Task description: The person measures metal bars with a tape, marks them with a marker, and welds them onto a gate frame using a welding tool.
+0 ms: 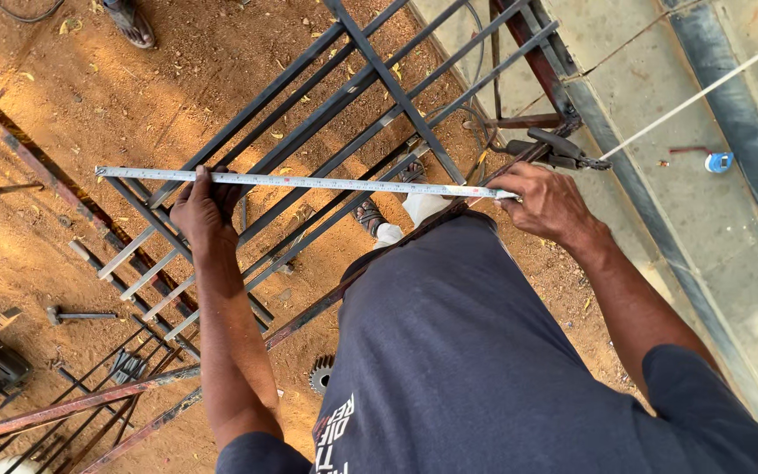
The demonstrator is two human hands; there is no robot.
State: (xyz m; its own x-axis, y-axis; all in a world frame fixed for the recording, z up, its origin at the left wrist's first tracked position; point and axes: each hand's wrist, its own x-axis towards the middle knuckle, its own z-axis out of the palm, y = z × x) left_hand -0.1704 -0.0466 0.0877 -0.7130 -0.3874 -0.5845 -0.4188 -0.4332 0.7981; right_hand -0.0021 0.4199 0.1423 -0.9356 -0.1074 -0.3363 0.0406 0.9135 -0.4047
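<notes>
I see my two hands holding a tape measure blade stretched flat across a black metal gate frame that lies over the red dirt ground. The blade runs from the frame's left edge to its right edge, close to my body.

I think the blade is light and thin. It bends and can buckle if it is not held tight, and its edges may be a bit sharp, so the two ends are the best places to hold it. The gate frame looks heavy and stiff, so it should stay put.

My left hand is reached out with a straight arm. Its fingers are curled over a bar and the thumb presses the blade down near the left end. My right hand is bent at the wrist, and its fingers are pressed together, pinching the blade's right end against the frame's edge, just beside a black clamp.

A small blue thing lies well apart on the concrete slab. A hammer and a toothed wheel rest on the dirt.
</notes>
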